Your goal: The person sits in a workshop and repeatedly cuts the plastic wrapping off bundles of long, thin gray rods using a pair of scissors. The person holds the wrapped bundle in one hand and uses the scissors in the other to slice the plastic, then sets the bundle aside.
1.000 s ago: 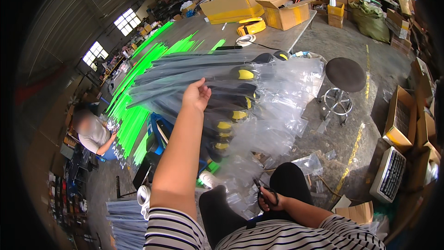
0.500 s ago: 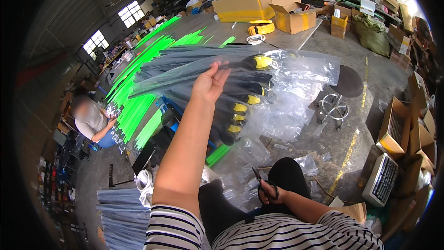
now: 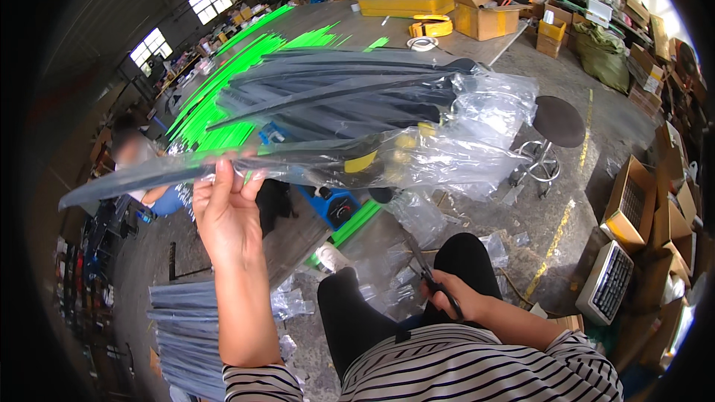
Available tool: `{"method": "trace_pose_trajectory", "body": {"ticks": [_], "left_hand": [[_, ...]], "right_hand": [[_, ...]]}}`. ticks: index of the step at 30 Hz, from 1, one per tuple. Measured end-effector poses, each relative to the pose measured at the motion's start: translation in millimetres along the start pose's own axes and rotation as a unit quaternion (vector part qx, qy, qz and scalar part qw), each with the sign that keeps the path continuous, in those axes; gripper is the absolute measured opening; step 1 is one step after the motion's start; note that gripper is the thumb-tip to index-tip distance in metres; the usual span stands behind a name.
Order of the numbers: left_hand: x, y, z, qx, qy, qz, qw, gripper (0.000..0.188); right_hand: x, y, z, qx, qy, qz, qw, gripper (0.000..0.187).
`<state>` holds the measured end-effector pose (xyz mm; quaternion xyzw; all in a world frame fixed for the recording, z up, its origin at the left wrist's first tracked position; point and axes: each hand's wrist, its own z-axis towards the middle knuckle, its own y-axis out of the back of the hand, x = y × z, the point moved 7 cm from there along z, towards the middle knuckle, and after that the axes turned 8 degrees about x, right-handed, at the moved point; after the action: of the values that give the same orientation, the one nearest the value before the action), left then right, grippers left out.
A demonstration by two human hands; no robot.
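Left hand (image 3: pixel 223 212) is raised up in front of the camera and curled around a long dark grey strip in a clear plastic sleeve (image 3: pixel 223 167), fingers (image 3: pixel 234 179) wrapped over the top edge, so it's a closed grip on the thing roughly a third of the way along from its left tip. The strip runs pretty much level across the view: the thin end sticks out well to the left of the hand, and the longer part goes off to the right, ending at a yellow cap (image 3: pixel 363 161) inside the bag. Right behind it there's a whole pile of the same grey strips (image 3: pixel 335 97) lying on the worktable (image 3: pixel 372 30), with loose clear plastic bags (image 3: pixel 477 134) bunched at their right ends. Right hand (image 3: pixel 447 298) is down low by the lap, closed around a pair of scissors (image 3: pixel 424 272), blades pointing up and away, well apart from the sleeved strip. Bright green strips (image 3: pixel 223 89) lie further left on the table, a round black stool (image 3: pixel 557 123) stands to the right, and another stack of grey strips (image 3: pixel 186 327) sits on the floor at lower left.
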<state>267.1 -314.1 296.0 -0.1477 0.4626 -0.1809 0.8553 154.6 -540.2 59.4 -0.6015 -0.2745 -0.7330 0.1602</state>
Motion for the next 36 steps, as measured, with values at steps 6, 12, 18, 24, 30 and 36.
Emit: {"method": "trace_pose_trajectory", "body": {"ticks": [6,12,18,24,30,36], "left_hand": [[-24.5,88.9,-71.1,-0.149,-0.050,0.013,0.988,0.014],[-27.6,122.1,-120.1,-0.236,-0.063,0.008,0.970,0.011],[-29.6,130.0,-142.0,-0.263,-0.073,0.003,0.962,0.010],[-24.1,132.9,-149.2,-0.266,-0.058,0.004,0.962,0.010],[-17.0,135.8,-153.6,-0.262,-0.046,0.001,0.964,0.010],[-13.7,133.0,-153.8,-0.256,-0.042,-0.002,0.966,0.010]], "right_hand": [[55.5,-4.0,35.7,0.038,0.051,-0.083,0.995,0.045],[83.2,-18.9,64.2,0.022,0.059,-0.077,0.995,0.049],[81.6,-31.7,78.3,-0.002,0.050,-0.080,0.996,0.070],[86.8,-34.6,81.9,0.002,0.055,-0.081,0.995,0.068],[96.1,-28.7,79.0,-0.014,0.064,-0.095,0.993,0.050],[91.3,-26.1,74.6,-0.036,0.064,-0.111,0.991,0.046]]}}
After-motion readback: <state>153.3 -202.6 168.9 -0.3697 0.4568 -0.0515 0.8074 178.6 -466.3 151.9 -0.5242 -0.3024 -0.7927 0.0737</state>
